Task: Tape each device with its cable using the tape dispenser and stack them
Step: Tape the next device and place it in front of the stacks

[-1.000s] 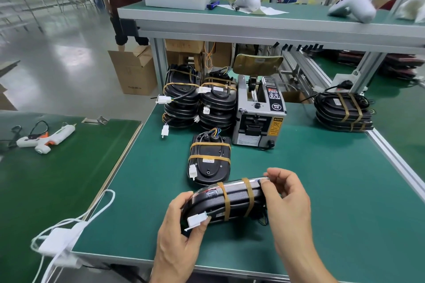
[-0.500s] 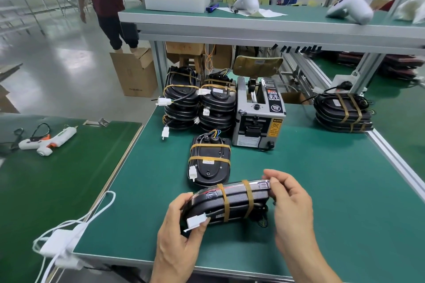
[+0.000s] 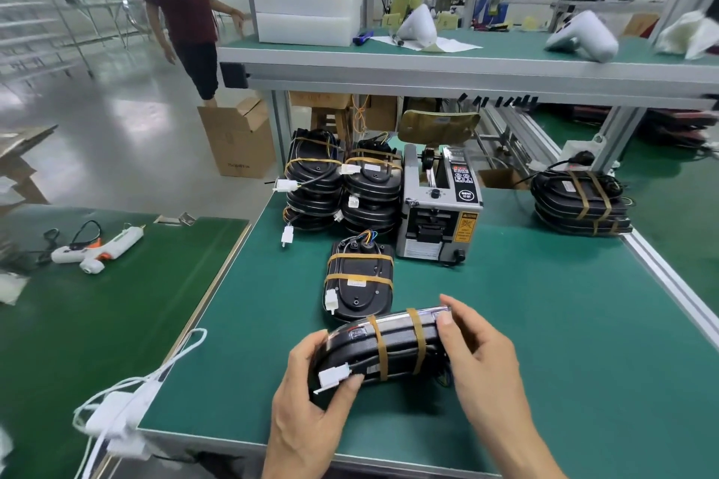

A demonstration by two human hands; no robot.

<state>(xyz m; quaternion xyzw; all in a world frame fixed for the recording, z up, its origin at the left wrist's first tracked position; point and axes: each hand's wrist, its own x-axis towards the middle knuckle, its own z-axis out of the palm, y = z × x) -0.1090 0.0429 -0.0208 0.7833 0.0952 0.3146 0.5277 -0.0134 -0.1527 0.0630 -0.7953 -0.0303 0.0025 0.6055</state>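
A black device with its cable bound by two brown tape bands is held on edge just above the green table. My left hand grips its left end, thumb on the white connector. My right hand holds the right end, fingers curled over the top edge. Another taped device lies flat just behind. Two stacks of taped devices stand at the back beside the grey tape dispenser. One more stack sits at the back right.
A raised shelf with white parts spans the back. On the left bench lie a white glue gun and a white adapter with cord. A person stands by a cardboard box on the floor.
The held device has stayed in both hands and shifted only slightly. The person in the background has walked to the right, nearer the shelf.
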